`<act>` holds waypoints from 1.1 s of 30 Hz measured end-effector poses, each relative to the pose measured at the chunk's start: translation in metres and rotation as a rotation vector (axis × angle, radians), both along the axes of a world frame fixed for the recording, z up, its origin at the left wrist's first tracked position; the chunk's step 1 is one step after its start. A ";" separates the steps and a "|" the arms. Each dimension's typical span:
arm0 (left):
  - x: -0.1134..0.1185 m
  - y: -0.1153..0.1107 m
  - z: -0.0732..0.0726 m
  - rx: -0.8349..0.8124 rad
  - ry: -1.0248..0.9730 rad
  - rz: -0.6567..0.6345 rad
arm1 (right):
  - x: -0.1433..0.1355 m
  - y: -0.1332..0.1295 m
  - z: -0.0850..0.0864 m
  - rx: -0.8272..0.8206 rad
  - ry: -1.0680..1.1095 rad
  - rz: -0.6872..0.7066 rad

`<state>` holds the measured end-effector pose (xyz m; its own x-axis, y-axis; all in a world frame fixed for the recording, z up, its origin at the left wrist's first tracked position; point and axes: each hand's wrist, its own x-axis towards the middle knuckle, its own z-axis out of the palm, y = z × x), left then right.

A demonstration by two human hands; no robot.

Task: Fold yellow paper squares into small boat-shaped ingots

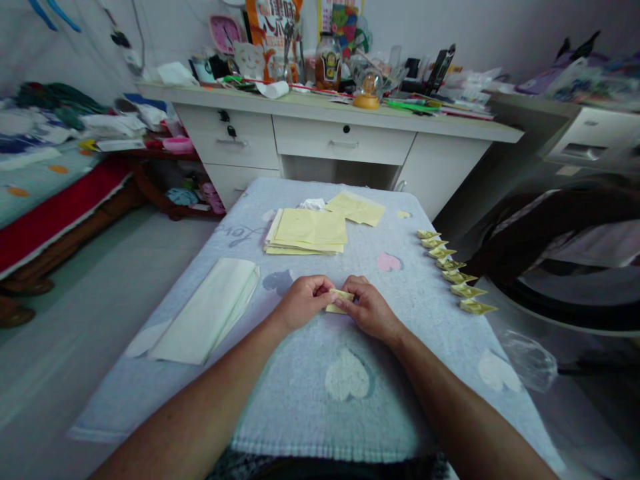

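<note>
Bench: cloth-covered bench [300,407], light blue, heart-printed; carries the paper goods listed below.
Folded white sheet [205,317]: one, long, lying flat at the left side of the bench; apart from both hands.
Stack of yellow paper [310,230]: several rectangular sheets, edges uneven, lying beyond the hands; unworked stock, by its look. Exact count cannot be told.
Left hand [304,303]: grip pinched closed, thumb and fingers on the left part of the small folded paper.
Crumpled white paper [313,204]: one, behind the stack.
Small folded paper [338,309]: one, yellow, held between both hands over the middle of the bench; judged part-worked, being flat where it shows. Fingers hide some of it.
Loose yellow sheets [363,208]: beside the stack, at its far right; also unworked, seemingly.
Right hand [373,310]: grip likewise pinched closed, on the right part of the same piece.
Folded paper boats [454,277]: seven, yellow, in a slanting row along the right edge; apparently finished.
</note>
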<state>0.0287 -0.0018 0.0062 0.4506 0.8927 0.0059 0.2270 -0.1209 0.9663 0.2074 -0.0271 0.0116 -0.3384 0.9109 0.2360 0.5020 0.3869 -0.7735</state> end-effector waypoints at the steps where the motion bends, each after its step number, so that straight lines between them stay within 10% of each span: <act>1: 0.000 0.000 0.001 -0.016 -0.012 0.002 | 0.001 0.000 0.001 -0.013 0.006 0.022; 13: 0.003 -0.003 0.003 -0.224 -0.355 0.014 | 0.001 -0.002 -0.002 -0.102 0.160 -0.109; 23: 0.001 -0.007 0.008 0.127 0.068 0.163 | 0.004 -0.003 0.000 -0.010 -0.013 -0.136; 33: 0.004 -0.008 0.002 0.213 -0.013 0.073 | 0.000 -0.005 0.002 0.189 -0.037 -0.126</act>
